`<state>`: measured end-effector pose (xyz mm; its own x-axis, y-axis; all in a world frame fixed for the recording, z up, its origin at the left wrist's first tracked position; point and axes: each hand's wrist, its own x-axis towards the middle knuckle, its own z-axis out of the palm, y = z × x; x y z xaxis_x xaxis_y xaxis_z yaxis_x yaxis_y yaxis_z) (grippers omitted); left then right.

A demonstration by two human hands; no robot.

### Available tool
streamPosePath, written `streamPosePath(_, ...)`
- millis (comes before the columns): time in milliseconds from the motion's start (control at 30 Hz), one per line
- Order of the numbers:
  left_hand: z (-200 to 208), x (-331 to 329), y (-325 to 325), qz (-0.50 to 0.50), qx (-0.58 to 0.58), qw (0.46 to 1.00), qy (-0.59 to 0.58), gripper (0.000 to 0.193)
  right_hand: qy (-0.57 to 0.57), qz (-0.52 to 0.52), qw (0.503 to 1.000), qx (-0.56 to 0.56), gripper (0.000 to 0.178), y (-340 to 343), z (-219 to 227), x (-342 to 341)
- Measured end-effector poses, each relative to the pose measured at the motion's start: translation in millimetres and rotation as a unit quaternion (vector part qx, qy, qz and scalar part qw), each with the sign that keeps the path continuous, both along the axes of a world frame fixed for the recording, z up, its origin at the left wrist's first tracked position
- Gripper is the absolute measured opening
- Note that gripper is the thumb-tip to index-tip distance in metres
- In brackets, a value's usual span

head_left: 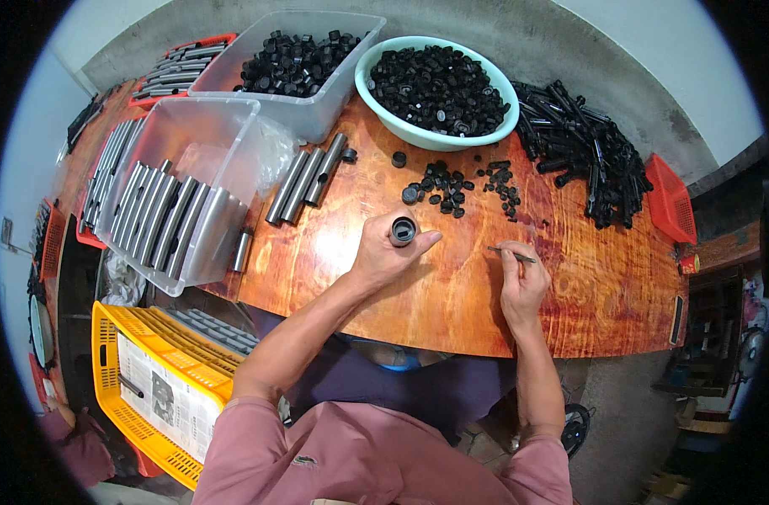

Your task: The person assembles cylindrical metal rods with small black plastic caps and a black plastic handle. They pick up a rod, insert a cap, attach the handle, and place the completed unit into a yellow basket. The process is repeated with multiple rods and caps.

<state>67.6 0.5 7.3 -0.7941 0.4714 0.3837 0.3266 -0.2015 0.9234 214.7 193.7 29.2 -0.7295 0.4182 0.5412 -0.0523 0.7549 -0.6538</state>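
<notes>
My left hand (377,255) is wrapped round a tube (403,231) with its open, dark-lined end facing up; the rest of the tube is hidden by the hand, and the thumb points off to the right. A short way right, my right hand (524,286) pinches a thin dark rod-like tool (519,256), its tip toward the tube but apart from it. Beyond the hands lie small black caps (441,187) and smaller black parts (504,187). Several silver tubes (304,187) lie left of them on the wooden table (452,311).
At the back stand a clear bin (329,105) of black caps and a pale green basin (494,126) of black parts. Black pieces (582,147) pile beside a red basket (670,200). Left are a clear bin (224,143) with tubes and a yellow crate (106,370). Another person's sleeve (79,450) shows lower left.
</notes>
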Motion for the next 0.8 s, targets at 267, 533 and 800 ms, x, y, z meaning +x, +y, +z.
streamPosePath(267, -11, 4, 5, 0.06, -0.024, 0.997, 0.033, 0.032, -0.023, -0.005, 0.999, -0.036, 0.006, 11, -14, 5)
streamPosePath(533, -19, 1, 3, 0.044, -0.029, 0.999, 0.005, 0.031, -0.032, -0.046, 0.996, -0.076, 0.011, 23, -13, 3)
streamPosePath(800, -4, -22, 15, -0.161, 0.14, 0.928, -0.305, 0.036, -0.187, -0.176, 0.964, -0.069, 0.033, 54, -6, -5)
